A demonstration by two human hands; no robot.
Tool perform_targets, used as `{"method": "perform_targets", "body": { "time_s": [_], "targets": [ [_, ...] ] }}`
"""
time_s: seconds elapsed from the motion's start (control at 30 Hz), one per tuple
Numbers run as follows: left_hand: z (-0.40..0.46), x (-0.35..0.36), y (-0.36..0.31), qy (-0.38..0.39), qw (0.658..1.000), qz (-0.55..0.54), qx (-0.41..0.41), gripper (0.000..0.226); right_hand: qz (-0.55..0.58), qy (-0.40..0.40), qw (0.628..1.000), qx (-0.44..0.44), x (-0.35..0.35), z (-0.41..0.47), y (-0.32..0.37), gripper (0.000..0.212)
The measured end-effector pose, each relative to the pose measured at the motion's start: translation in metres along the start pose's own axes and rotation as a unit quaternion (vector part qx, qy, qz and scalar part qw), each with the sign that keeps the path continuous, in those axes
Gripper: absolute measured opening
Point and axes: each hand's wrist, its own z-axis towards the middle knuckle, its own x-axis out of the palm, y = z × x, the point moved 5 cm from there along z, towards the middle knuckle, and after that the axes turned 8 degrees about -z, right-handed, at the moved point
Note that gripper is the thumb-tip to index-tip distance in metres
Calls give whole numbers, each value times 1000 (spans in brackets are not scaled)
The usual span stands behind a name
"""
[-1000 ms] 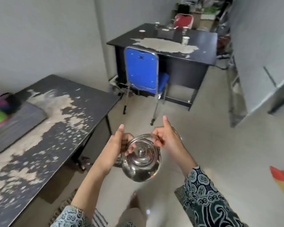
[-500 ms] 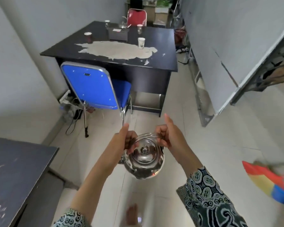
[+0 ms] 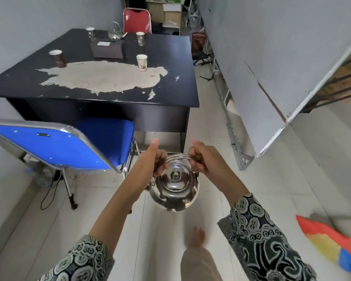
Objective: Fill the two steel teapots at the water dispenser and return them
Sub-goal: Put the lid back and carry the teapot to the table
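- The steel teapot (image 3: 174,186) hangs upright between both hands, lid on, over the floor and short of the dark worktop (image 3: 171,102).
- The left hand (image 3: 150,165) and right hand (image 3: 204,159) each grip one end of its wire handle, fingers curled shut.
- A second teapot (image 3: 116,34) sits straight ahead at the worktop's far edge; it is probably the pair, though small here.
- No dispenser is in view.

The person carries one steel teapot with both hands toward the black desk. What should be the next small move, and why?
Probably keep walking past the blue chair toward the black desk. Both the left hand and the right hand grip the handle of the carried teapot, lid on, over the floor; the other teapot already stands on the desk's far side.
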Motion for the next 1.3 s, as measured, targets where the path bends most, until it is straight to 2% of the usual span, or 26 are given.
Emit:
{"method": "perform_targets", "body": {
  "time_s": [0.1, 0.23, 0.3, 0.4, 0.53, 0.63, 0.77, 0.9, 1.03, 1.17, 1.3],
  "targets": [
    [59, 9, -2, -27, 1000, -4, -5, 71, -35, 92, 995, 1, -32, 53, 5, 51],
    [136, 21, -11, -81, 997, -5, -11, 69, -103, 226, 969, 7, -71, 125, 20, 46],
    [170, 24, -18, -101, 995, 4, -3, 65, -139, 266, 954, -9, -87, 160, 29, 43],
    [223, 20, -26, -126, 992, 1, -1, 58, -153, 290, 945, -14, -107, 216, 40, 39],
    [296, -1, -32, -167, 985, -23, -20, 50, -110, 335, 935, -23, -118, 300, 53, 32],
    [323, -12, -40, -184, 982, -46, -23, 47, -103, 370, 923, -33, -118, 331, 62, 27],
    [386, -41, -51, -231, 972, -43, 6, 45, -83, 401, 912, -30, -116, 407, 78, 24],
    [428, -67, -56, -299, 951, -53, 52, 43, -79, 432, 898, -30, -106, 471, 87, 23],
    [458, -85, -49, -399, 913, -53, 68, 24, -77, 447, 891, -37, -92, 530, 85, 28],
    [476, -88, -25, -464, 886, -17, 11, 41, -85, 443, 891, -58, -74, 583, 78, 35],
    [496, -76, -9, -477, 876, 71, -14, 50, -62, 472, 877, -65, -63, 623, 81, 30]
  ]
}}
